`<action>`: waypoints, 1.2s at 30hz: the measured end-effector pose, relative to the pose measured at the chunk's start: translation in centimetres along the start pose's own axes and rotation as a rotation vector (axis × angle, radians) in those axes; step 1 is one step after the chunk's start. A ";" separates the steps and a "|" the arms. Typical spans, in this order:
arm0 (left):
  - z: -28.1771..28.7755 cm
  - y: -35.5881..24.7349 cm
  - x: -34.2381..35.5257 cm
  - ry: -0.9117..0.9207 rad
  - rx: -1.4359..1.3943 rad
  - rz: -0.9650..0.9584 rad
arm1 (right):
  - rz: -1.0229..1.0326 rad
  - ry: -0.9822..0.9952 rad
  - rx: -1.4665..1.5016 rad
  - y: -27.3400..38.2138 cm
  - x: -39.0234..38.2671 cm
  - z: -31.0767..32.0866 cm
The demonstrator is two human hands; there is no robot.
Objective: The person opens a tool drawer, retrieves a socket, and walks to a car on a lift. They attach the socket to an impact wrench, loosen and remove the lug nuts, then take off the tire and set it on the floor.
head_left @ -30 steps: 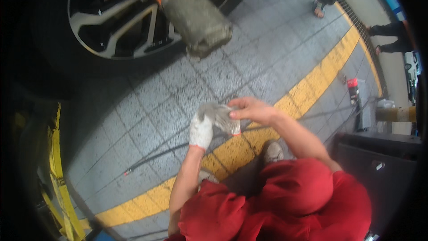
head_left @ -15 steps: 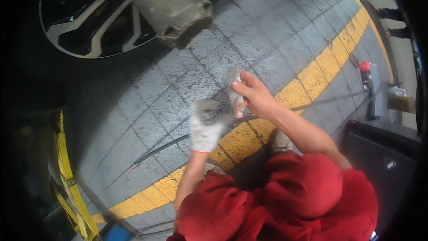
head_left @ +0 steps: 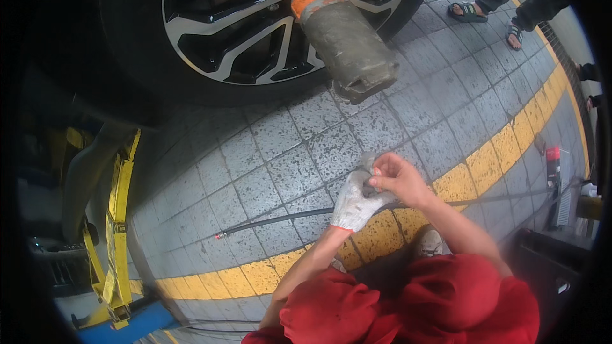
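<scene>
My left hand (head_left: 357, 202), in a white knit glove with an orange cuff, has its fingers curled round a greyish knit glove (head_left: 368, 159). My bare right hand (head_left: 398, 181) pinches that loose glove at its orange-edged part, partly hiding it. Above my hands, a dusty pneumatic impact wrench (head_left: 347, 41) with an orange band sits with its socket on the centre area of a black-and-silver alloy wheel (head_left: 210, 44); no hand is on it. A black air hose (head_left: 261, 223) lies on the tiles beneath my hands.
Yellow lift arms (head_left: 121, 216) stand at left. Another person's sandalled feet (head_left: 465, 14) are at upper right, with more feet at the far edge. A red-and-grey canister (head_left: 552, 160) and a dark cabinet (head_left: 548, 255) are at right. Yellow-striped grey tiles (head_left: 299, 146) form the floor.
My hands parted half a second ago, with the loose glove upright in my right hand; now they meet again around it. The view has shifted, so the wheel and wrench appear further right.
</scene>
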State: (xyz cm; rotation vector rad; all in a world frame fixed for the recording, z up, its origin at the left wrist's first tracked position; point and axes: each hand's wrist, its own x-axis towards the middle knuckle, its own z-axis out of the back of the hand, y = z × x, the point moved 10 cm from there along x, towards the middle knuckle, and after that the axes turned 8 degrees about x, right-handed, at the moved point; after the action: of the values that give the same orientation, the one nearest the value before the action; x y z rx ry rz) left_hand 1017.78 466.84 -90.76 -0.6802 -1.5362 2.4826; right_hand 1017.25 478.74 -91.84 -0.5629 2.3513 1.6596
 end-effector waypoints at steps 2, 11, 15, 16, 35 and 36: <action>0.4 0.8 0.0 -0.044 0.095 0.045 | 0.003 -0.004 -0.003 0.0 0.0 -0.2; 2.6 4.0 -0.6 -0.217 -0.287 0.239 | 0.184 -0.263 -0.687 1.1 -0.2 2.0; -1.6 3.4 -1.1 0.140 -0.484 0.282 | 0.068 -0.140 -0.678 -1.7 1.2 2.0; -2.1 2.6 -1.1 0.170 -0.265 0.180 | 0.124 -0.174 -0.475 -1.4 1.2 2.5; -3.5 -2.0 -1.6 0.040 0.234 -0.279 | 0.241 0.257 -0.097 -0.4 2.2 -1.4; -3.1 -3.1 -2.2 -0.031 0.161 -0.387 | 0.158 0.131 -0.054 -1.4 2.6 0.2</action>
State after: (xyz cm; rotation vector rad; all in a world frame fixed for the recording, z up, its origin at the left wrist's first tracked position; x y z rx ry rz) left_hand 1020.72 470.05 -88.51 -0.2864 -1.3102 2.2959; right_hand 1015.51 478.00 -94.09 -0.5225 2.5095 1.8097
